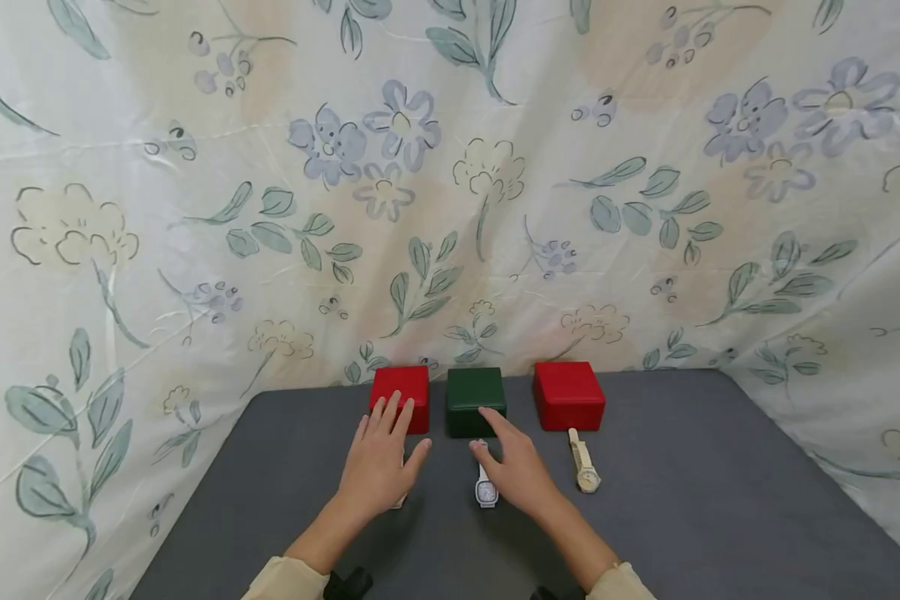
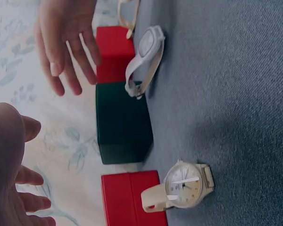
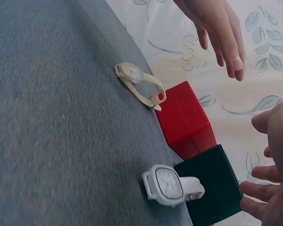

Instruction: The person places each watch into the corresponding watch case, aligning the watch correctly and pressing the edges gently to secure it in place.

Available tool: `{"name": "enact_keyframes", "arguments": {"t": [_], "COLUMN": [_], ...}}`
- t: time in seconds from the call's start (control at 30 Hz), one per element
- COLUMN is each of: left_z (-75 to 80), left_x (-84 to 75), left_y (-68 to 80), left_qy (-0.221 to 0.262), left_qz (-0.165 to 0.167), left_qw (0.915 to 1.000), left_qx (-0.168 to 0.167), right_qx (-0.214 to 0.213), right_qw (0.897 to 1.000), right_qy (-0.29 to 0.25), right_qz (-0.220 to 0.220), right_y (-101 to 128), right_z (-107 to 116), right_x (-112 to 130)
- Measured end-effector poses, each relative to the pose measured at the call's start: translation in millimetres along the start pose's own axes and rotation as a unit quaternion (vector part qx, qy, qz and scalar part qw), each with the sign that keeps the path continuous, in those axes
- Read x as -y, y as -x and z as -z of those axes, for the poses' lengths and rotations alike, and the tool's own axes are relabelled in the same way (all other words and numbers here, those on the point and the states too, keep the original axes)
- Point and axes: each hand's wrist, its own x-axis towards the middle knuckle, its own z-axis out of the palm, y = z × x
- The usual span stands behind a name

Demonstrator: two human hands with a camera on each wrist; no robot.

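Head view, near to far: both hands hover open with fingers spread and grip nothing, the left hand [image 1: 378,462] reaching toward the left red box [image 1: 400,397], the right hand [image 1: 516,468] toward the green box [image 1: 476,402], its grip just right of the white watch [image 1: 485,486]. That watch lies on the grey bench [image 1: 690,500], its long axis running near to far, strap end toward the green box; a cream watch [image 1: 584,461] lies likewise before the right red box [image 1: 567,395]. Each watch apparently sits before its own box, as a pairing.

Red boxes [image 1: 569,395], green box [image 1: 476,402]
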Motion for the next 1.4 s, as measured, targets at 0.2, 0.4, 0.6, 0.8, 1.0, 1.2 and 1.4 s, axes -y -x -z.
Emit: {"name": "enact_keyframes", "arguments": {"t": [0.2, 0.4, 0.6, 0.8, 1.0, 1.2, 1.4], "left_z": [0.7, -0.8, -5.6, -12.5, -20.1, -30.3, -39.7], "left_x": [13.5, 27.6, 42.5, 55.8, 68.0, 82.2, 94.2], "left_y": [-1.3, -3.0, -7.9, -9.4, -10.6, -20.4, -32.8], "left_qy": [0.031, 0.044, 0.063, 0.096, 0.147, 0.184, 0.231], "left_qz": [0.02, 0.035, 0.05, 0.085, 0.098, 0.099, 0.139], "left_qw": [0.9993, 0.9984, 0.9967, 0.9916, 0.9842, 0.978, 0.9628], "left_qx": [-0.007, -0.007, -0.012, -0.013, -0.005, -0.012, 0.01], "right_qx": [0.011, 0.023, 0.039, 0.048, 0.062, 0.065, 0.065], "right_qw": [0.999, 0.997, 0.994, 0.992, 0.987, 0.99, 0.988], "right_qy": [-0.043, -0.077, -0.102, -0.114, -0.146, -0.127, -0.141], "right_qz": [-0.008, 0.009, 0.017, 0.018, -0.001, -0.004, -0.019], "right_y": [-6.2, -13.6, -24.2, -27.0, -30.6, -40.0, -54.2], "right_z": [-13.3, -27.0, -39.7, -53.8, -64.3, -75.8, -89.1], "right_x": [0.5, 5.7, 13.7, 18.5, 27.6, 32.6, 33.7]}}
